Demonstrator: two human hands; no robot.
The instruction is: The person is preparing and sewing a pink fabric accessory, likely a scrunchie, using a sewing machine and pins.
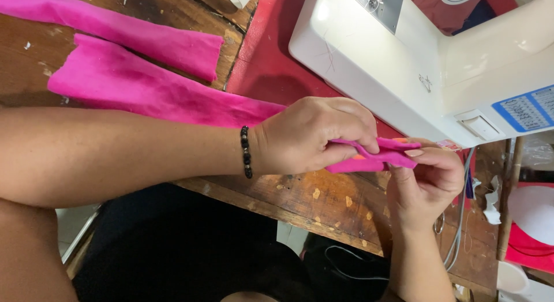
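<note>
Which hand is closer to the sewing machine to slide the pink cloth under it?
Probably the right hand: it pinches the pink strip's free end just below the sewing machine. The left hand grips farther back.

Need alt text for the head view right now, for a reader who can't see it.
Two bare hands, left hand and right hand, pinch the end of a pink fabric strip together in front of a white sewing machine. A second pink strip lies on the worn wooden table.
</note>
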